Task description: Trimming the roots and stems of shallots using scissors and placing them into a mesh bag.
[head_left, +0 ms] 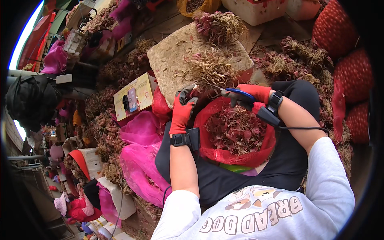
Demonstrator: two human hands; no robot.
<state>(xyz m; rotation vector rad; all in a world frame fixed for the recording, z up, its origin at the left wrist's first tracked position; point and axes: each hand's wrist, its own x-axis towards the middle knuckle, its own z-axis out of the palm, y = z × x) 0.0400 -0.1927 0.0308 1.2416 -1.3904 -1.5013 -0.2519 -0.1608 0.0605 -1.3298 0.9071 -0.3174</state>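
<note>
Head view looks down on a seated person in a pale T-shirt and dark trousers, both hands gloved in red and grey. The left hand is half curled, thumb and fingers drawn together at the tips, pinching a small pale piece too tiny to identify. The right hand is closed around blue-handled scissors, which point left toward the other hand; whether the blades are parted I cannot tell. Just beyond the fingertips, a tangled bunch of dried stems lies at the near edge of a beige block, with a second bunch with reddish bulbs on its far edge. Between the legs, below the hands, a red mesh bag stands with its mouth wide, holding loose reddish bulbs and skins. Left of the block, a phone lies on a yellow box, near crumpled pink netting. Filled red sacks stand at the far right, and another person in a red top shows at lower left
</note>
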